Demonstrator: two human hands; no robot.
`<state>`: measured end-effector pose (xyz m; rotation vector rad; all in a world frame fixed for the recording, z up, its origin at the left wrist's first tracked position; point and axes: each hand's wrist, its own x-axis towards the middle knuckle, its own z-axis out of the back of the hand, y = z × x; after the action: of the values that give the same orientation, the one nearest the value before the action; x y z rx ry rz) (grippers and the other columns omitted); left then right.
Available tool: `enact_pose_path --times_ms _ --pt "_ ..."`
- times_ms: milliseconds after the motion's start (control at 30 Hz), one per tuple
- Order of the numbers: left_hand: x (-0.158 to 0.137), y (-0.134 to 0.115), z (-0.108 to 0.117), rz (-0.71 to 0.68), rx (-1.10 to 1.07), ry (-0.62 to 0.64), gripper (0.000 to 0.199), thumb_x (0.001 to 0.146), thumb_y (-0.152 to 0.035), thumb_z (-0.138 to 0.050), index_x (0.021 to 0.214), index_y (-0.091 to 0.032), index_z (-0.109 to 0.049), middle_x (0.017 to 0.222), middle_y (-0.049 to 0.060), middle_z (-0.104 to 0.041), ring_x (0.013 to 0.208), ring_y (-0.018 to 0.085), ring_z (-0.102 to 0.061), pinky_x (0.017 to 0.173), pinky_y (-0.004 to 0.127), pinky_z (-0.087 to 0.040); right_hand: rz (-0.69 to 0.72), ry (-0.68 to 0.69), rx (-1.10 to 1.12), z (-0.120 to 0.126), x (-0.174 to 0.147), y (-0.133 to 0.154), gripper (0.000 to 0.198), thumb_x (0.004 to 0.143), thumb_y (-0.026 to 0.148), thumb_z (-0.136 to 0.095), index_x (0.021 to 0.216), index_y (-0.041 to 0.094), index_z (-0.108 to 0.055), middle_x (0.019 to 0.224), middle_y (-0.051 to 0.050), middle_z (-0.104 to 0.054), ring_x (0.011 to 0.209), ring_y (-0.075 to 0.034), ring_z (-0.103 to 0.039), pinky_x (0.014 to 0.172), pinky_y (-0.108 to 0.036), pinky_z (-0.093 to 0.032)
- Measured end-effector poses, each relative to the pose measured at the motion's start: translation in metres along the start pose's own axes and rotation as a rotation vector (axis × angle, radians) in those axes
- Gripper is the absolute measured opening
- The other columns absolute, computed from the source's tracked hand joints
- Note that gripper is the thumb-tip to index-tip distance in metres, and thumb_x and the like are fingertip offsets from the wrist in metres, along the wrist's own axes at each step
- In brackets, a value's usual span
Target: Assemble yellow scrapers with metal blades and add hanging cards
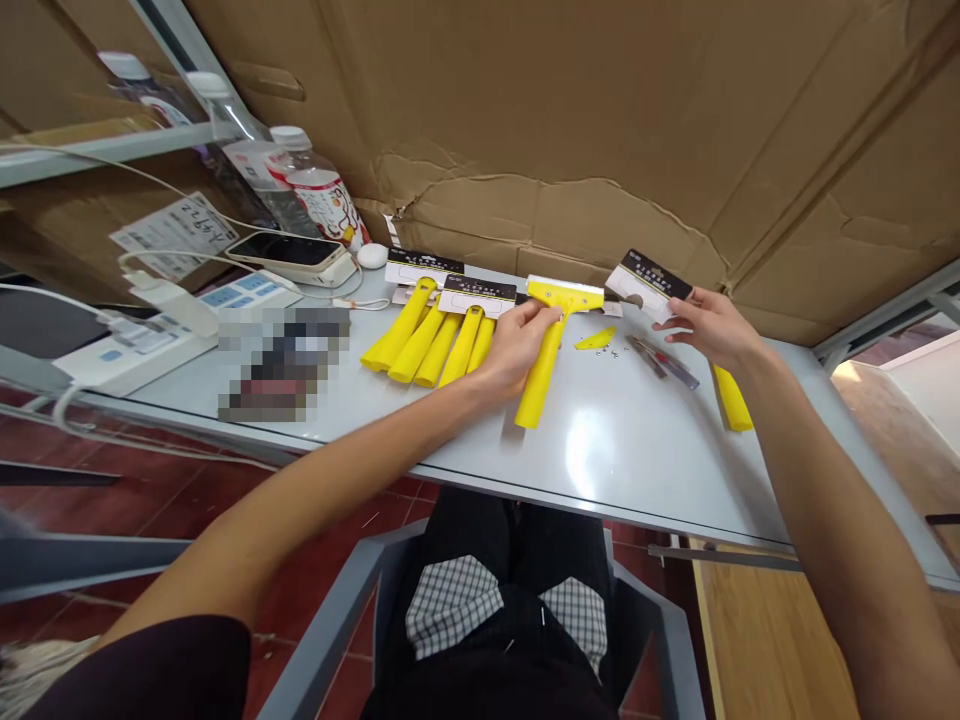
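Note:
My left hand (523, 345) is closed around the neck of a yellow scraper (543, 375), tilted above the white table with its wide head at the top. Pinched at its right end by my right hand (712, 322) is a black-and-white packaging card (646, 283), held up to the right of the scraper head. Between the hands lie a small yellow plastic piece (596, 339) and several tiny screws (609, 351). A screwdriver (675, 368) with a clear handle rests below my right hand. Left of my left hand, several yellow scrapers (411, 343) with cards attached lie side by side.
Another yellow handle (731, 398) lies beside my right forearm. At left are a power strip (135, 350), a phone (289, 250) on a white block, cables and plastic bottles (319, 190). A cardboard wall (562, 130) closes the back of the table (480, 445).

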<state>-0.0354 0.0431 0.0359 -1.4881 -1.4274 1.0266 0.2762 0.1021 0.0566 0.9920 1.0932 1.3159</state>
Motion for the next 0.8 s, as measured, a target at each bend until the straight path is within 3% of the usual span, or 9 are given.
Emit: enact_pose_path --times_ms 133,300,433,667,800 --pt "0.012 -0.003 0.002 -0.119 -0.142 0.016 0.015 0.09 -0.028 -0.079 0.088 -0.018 -0.068 0.082 0.001 -0.064 0.072 0.012 -0.06 0.073 0.027 -0.054 0.053 0.127 0.052 0.006 -0.036 -0.018 0.041 0.083 0.052 -0.09 0.101 0.023 -0.067 0.105 -0.008 -0.076 0.098 -0.025 -0.075 0.085 -0.04 -0.062" --pt "0.031 -0.012 0.006 -0.153 -0.196 -0.01 0.015 0.09 -0.024 -0.081 0.09 -0.016 -0.069 0.083 0.001 -0.067 0.074 0.011 -0.064 0.076 0.025 -0.057 0.062 0.203 0.004 -0.003 -0.056 -0.025 0.04 0.082 0.055 -0.089 0.098 0.024 -0.069 0.094 -0.005 -0.075 0.085 -0.022 -0.069 0.085 -0.04 -0.056" --pt "0.049 -0.019 0.001 -0.197 -0.188 -0.082 0.022 0.088 -0.029 -0.086 0.09 -0.018 -0.068 0.081 0.0 -0.067 0.076 0.012 -0.066 0.08 0.025 -0.059 0.086 0.336 0.038 -0.01 -0.062 -0.029 0.03 0.088 0.049 -0.083 0.096 0.023 -0.069 0.095 -0.002 -0.071 0.088 -0.019 -0.065 0.088 -0.037 -0.052" --pt "0.074 -0.014 -0.019 -0.232 -0.24 -0.146 0.029 0.087 -0.032 -0.09 0.084 -0.019 -0.065 0.082 0.002 -0.067 0.081 0.013 -0.067 0.088 0.028 -0.059 0.131 0.433 -0.25 -0.025 -0.073 -0.03 0.029 0.094 0.05 -0.073 0.089 0.023 -0.064 0.078 0.001 -0.064 0.077 -0.02 -0.057 0.074 -0.034 -0.042" --pt "0.075 -0.011 -0.017 -0.23 -0.281 -0.156 0.026 0.085 -0.028 -0.09 0.083 -0.019 -0.066 0.083 0.002 -0.069 0.082 0.014 -0.067 0.09 0.028 -0.059 0.161 0.555 -0.233 -0.032 -0.075 -0.027 0.031 0.094 0.045 -0.074 0.084 0.023 -0.056 0.079 0.002 -0.059 0.075 -0.017 -0.051 0.071 -0.032 -0.037"
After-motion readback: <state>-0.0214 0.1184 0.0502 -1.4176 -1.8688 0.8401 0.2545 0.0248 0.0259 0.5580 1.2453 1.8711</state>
